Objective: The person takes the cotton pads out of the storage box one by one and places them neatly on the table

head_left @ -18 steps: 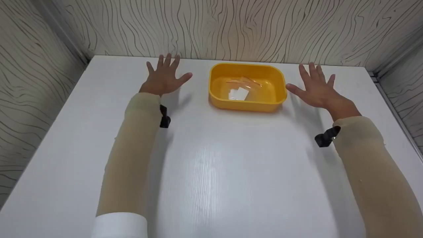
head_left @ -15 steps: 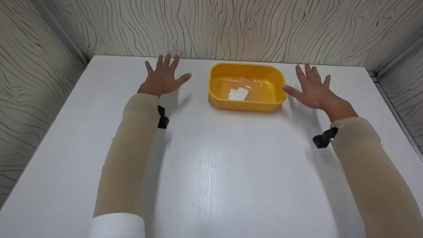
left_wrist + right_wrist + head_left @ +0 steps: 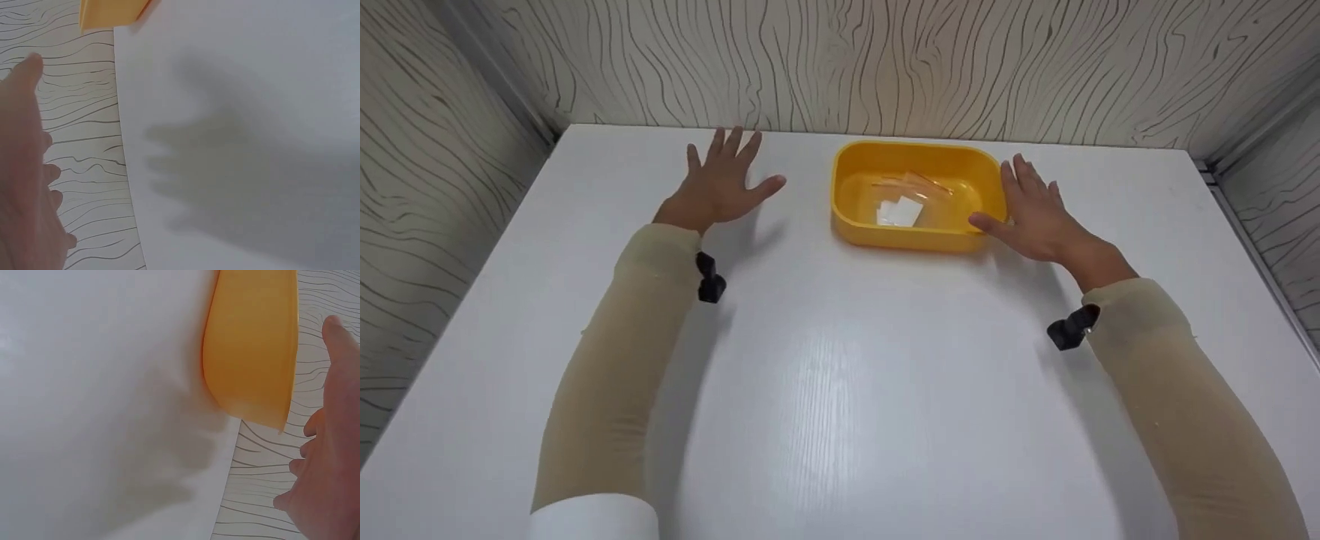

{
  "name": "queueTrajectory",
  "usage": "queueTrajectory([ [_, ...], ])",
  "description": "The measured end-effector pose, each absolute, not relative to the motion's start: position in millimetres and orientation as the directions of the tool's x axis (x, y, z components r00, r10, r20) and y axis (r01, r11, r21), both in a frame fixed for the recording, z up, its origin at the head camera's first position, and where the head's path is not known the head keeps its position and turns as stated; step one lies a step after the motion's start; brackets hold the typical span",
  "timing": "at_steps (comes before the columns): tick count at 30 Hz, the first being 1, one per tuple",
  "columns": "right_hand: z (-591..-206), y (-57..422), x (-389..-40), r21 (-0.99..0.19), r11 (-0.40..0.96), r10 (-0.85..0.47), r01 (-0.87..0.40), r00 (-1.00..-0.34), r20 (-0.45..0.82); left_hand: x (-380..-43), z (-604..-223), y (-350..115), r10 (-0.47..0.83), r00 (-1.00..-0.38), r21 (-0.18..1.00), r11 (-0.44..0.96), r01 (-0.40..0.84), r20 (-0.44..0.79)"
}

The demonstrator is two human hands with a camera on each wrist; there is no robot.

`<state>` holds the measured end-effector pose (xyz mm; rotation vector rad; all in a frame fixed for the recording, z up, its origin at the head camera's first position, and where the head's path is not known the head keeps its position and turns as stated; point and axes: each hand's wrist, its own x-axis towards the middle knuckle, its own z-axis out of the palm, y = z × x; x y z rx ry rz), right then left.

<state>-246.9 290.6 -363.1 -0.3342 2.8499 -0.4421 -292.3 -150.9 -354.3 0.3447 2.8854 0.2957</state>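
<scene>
A yellow plastic box (image 3: 915,238) with rounded corners stands near the back edge of the white table. Inside lie small white cards (image 3: 900,212) and a clear, crinkled plastic packet with orange edges (image 3: 926,187). My left hand (image 3: 718,187) hovers above the table to the left of the box, fingers spread, holding nothing. At the box's right end is my right hand (image 3: 1039,217), fingers extended; its thumb overlaps the front right rim in the head view. In the right wrist view a gap shows between that hand and the box wall.
The white table (image 3: 840,375) fills most of the head view. A wood-grain patterned wall panel (image 3: 810,67) rises right behind it, with more panels at the sides. Both sleeved forearms carry a small black camera mount (image 3: 711,277) at the wrist.
My right hand has moved left and slightly nearer, from beside the box to its right rim. The left hand has drifted a little left and nearer. Box and contents keep their place.
</scene>
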Motion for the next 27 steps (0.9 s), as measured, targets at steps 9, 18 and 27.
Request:
queueTrajectory([
  [9, -374, 284, -247, -0.358, 0.911, -0.274, -0.204, -0.948, -0.159, -279, -354, -156, 0.292, -0.939, 0.227, 0.942, 0.249, -0.18],
  [18, -380, 281, -247, -0.367, 0.916, -0.255, -0.163, -0.942, -0.218, -268, -356, -159, 0.343, -0.928, 0.201, 0.929, 0.312, -0.143],
  [27, -379, 283, -247, -0.39, 0.907, -0.272, -0.16, -0.928, -0.252, -260, -355, -158, 0.389, -0.913, 0.186, 0.912, 0.364, -0.119],
])
